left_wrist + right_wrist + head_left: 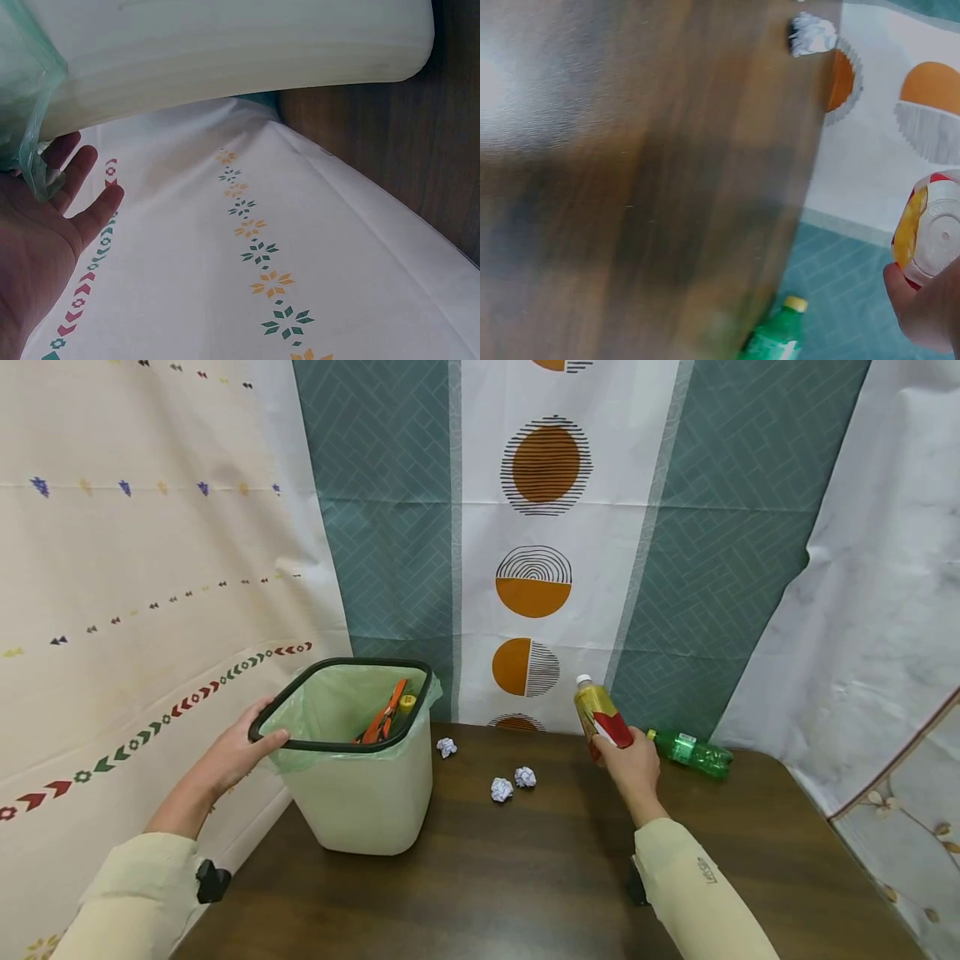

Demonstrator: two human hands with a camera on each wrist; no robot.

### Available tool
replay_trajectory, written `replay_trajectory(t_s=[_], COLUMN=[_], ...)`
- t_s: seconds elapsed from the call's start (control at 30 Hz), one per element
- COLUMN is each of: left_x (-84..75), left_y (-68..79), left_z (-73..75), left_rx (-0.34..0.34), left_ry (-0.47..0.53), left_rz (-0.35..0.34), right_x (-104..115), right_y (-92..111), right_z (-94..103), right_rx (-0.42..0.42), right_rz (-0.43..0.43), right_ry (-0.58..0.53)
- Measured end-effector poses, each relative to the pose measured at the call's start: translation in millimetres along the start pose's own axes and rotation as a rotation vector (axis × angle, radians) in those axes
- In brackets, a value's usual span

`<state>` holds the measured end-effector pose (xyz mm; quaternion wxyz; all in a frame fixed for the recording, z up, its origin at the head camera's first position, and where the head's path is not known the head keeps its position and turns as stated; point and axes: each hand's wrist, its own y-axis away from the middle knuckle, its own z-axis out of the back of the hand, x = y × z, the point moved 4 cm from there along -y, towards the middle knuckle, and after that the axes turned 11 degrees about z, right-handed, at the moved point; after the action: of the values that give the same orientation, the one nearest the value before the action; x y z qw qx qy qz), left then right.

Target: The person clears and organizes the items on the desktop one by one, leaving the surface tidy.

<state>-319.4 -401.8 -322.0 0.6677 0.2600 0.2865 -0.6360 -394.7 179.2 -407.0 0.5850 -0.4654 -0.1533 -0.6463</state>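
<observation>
The right hand (632, 770) grasps the lower part of a white-capped, gold-and-red bottle (597, 710); the left hand (234, 753) holds a bin (367, 806) rim.

1 yellow-red bottle (600, 712) | capped, tilted, held | 1 lined bin (367, 806) | upright

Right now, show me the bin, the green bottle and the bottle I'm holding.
Bin (367, 802): head view, front wall.
Green bottle (699, 756): head view, side.
Held bottle (597, 708): head view, upper body.
</observation>
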Motion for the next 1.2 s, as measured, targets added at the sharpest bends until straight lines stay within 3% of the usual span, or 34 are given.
replay_trajectory(t_s=[0.37,1.2], left_x=[-0.5,-1.2], left_y=[0.4,1.6], left_z=[-0.3,-0.5], left_rx=[0.004,-0.001], left_ry=[0.004,0.022], left_rz=[-0.004,-0.017], right_x=[36.7,109.4], right_y=[-10.5,-17.9], right_z=[6.4,12.1], right_rx=[-0.018,0.041], right_rz=[0.072,0.186], right_ry=[-0.039,-0.195])
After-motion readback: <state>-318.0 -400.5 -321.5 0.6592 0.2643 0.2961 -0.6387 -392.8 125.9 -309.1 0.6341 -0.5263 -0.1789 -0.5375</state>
